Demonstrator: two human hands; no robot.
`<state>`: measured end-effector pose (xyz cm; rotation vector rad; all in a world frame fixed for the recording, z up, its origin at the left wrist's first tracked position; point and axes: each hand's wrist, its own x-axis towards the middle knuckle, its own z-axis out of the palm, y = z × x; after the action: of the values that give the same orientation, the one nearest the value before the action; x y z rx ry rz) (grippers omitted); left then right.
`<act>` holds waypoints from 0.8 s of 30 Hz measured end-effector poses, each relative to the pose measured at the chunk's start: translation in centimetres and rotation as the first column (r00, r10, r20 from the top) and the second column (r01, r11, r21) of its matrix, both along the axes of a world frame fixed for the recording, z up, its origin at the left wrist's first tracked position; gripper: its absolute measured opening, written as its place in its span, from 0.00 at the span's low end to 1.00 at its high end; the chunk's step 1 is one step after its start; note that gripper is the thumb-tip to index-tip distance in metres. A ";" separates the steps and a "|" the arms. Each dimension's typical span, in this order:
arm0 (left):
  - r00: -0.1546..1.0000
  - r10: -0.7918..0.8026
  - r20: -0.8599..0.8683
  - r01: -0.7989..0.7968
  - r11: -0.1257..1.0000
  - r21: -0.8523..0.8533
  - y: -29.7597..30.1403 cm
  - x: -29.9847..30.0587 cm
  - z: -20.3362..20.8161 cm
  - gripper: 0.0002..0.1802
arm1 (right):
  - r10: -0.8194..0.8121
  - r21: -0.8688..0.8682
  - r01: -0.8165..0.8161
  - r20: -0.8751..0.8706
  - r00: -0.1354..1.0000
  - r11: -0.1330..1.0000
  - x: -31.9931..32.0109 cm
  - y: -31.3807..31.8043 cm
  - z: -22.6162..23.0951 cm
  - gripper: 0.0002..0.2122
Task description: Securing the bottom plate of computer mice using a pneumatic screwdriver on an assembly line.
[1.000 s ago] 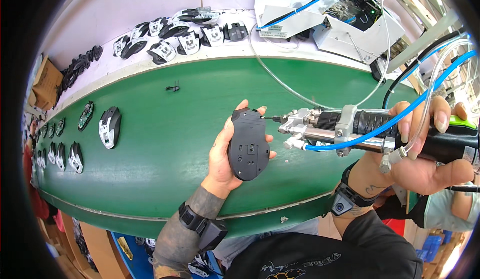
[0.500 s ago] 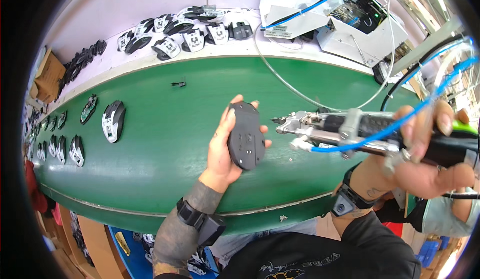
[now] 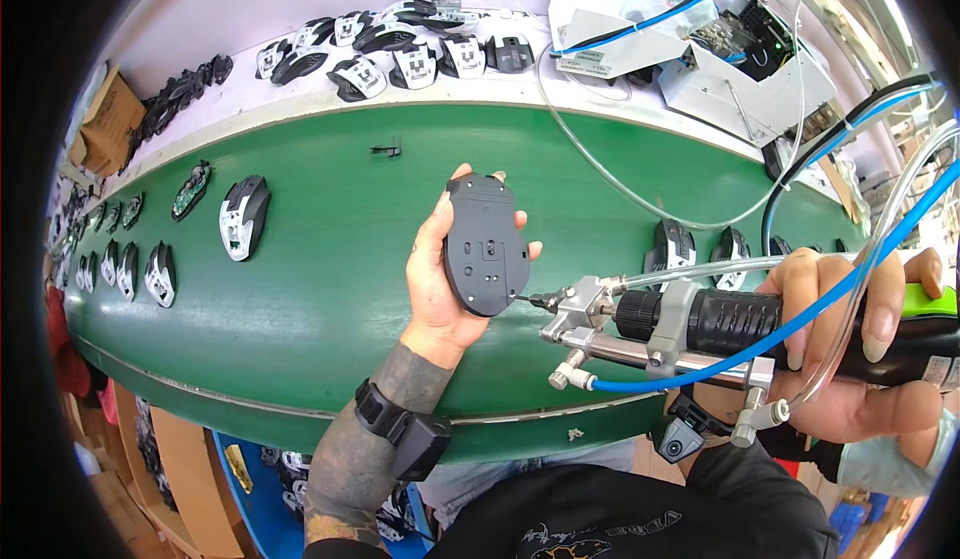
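Two hands full: mouse (image 3: 487, 244) in left hand (image 3: 433, 269), screwdriver (image 3: 735, 324) in right hand (image 3: 850, 404).
Left fingers clamped round the mouse, dark underside up, held over the green bench (image 3: 340, 349); right fingers wrapped on the screwdriver's black body, blue hose (image 3: 700, 371) running along it. Bit (image 3: 540, 303) points at the mouse's lower right edge, can't tell if touching. White-and-black shell (image 3: 241, 224) lies well left on the bench, circuit board (image 3: 191, 191) near it.
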<state>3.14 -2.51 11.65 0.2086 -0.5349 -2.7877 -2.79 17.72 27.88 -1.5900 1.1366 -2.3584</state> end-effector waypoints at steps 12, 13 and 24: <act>1.000 0.010 0.002 -0.010 1.000 -0.018 0.1 0.1 0.5 0.26 | -0.033 -0.069 0.034 0.008 0.999 0.997 0.9 -0.9 0.6 0.30; 1.000 0.012 0.001 -0.012 1.000 -0.024 0.1 0.1 0.6 0.26 | -0.056 -0.031 0.059 0.070 0.996 0.998 1.3 -0.7 0.8 0.30; 0.998 0.048 0.046 -0.045 0.998 -0.051 0.6 0.7 0.5 0.26 | 0.064 0.021 -0.067 0.114 0.991 0.998 1.1 -0.9 0.4 0.34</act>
<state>3.80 -1.92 12.18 0.2734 -0.6025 -2.7269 -1.65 16.78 28.31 -1.4430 1.0695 -2.3500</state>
